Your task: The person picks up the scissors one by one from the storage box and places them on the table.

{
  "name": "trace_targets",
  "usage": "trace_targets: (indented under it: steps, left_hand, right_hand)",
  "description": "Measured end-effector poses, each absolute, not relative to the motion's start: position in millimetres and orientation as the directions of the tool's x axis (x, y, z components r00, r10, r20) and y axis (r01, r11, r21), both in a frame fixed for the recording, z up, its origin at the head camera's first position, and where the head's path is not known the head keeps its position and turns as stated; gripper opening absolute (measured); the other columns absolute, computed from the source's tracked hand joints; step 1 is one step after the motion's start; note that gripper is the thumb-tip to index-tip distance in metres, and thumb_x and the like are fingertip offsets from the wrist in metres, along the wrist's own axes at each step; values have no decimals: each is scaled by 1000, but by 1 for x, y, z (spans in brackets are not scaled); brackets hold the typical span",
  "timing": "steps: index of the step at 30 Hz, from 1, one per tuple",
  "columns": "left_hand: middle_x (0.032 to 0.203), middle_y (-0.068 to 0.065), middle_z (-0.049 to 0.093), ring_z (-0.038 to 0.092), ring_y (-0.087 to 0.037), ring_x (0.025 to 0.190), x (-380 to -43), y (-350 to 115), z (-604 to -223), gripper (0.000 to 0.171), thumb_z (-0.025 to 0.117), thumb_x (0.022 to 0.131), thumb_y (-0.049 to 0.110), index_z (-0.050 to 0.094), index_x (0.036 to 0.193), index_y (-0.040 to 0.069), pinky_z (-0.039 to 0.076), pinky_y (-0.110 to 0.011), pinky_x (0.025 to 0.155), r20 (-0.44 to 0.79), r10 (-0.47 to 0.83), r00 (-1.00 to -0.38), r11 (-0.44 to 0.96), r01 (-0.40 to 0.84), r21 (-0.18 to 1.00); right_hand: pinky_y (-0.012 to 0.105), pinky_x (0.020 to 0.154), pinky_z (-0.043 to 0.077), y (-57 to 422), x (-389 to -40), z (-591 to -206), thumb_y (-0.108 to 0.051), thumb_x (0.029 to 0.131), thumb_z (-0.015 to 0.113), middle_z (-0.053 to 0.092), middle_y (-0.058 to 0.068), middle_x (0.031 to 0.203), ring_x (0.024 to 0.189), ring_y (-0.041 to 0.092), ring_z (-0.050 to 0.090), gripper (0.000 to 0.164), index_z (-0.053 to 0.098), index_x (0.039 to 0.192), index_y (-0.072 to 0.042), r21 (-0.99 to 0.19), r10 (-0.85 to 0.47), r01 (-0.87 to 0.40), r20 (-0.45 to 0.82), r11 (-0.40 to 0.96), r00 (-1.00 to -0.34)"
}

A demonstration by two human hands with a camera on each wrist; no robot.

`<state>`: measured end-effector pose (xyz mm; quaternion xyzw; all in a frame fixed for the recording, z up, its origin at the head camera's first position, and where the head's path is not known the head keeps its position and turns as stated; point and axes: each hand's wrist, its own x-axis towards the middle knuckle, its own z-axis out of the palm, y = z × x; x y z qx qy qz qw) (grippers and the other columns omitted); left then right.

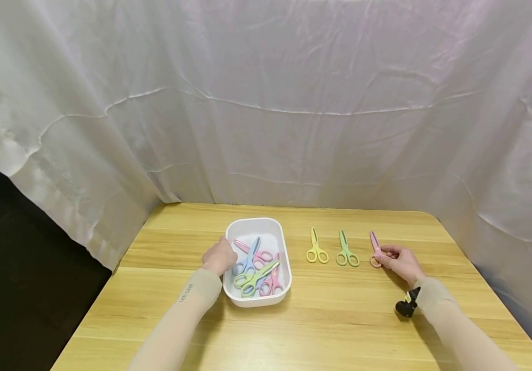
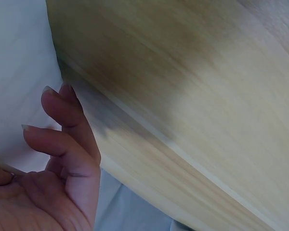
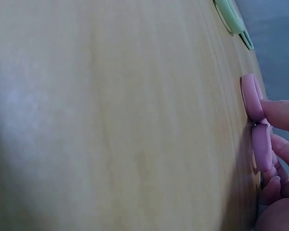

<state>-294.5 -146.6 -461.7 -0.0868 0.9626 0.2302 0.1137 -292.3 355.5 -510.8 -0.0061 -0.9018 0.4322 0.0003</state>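
My right hand (image 1: 403,264) pinches a pair of pink scissors (image 1: 374,239) at the handle loops, at the right end of a row on the table. In the right wrist view, the thumb and a finger meet the pink loops (image 3: 252,96) close over the wood. At the left side of a white plastic box (image 1: 258,303), my left hand (image 1: 219,256) grips the rim. Its curled fingers (image 2: 62,108) lie against the outer wall in the left wrist view. Inside the box are several scissors, with blue scissors (image 1: 251,255), green scissors (image 1: 266,270) and pink ones overlapping.
Yellow scissors (image 1: 314,239) and green scissors (image 1: 343,241) lie between the box and my right hand, blades pointing away. The wooden table (image 1: 330,319) ends at a pale curtain (image 1: 293,144) behind and at the right. A dark area (image 1: 24,257) borders it on the left.
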Motion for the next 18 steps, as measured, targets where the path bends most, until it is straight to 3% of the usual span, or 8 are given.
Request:
trace_targets:
  steps: [18]
  left_hand:
    - [107, -21, 67, 64, -29, 88, -294, -147, -463, 61, 56, 95, 21, 38, 145, -8, 56, -44, 81, -260, -114, -959, 878, -220, 426]
  right_hand:
    - [16, 70, 46, 355, -288, -511, -29, 94, 71, 58, 3, 100, 83, 1, 49, 63, 51, 138, 11, -810, 37, 64, -53, 582, -998]
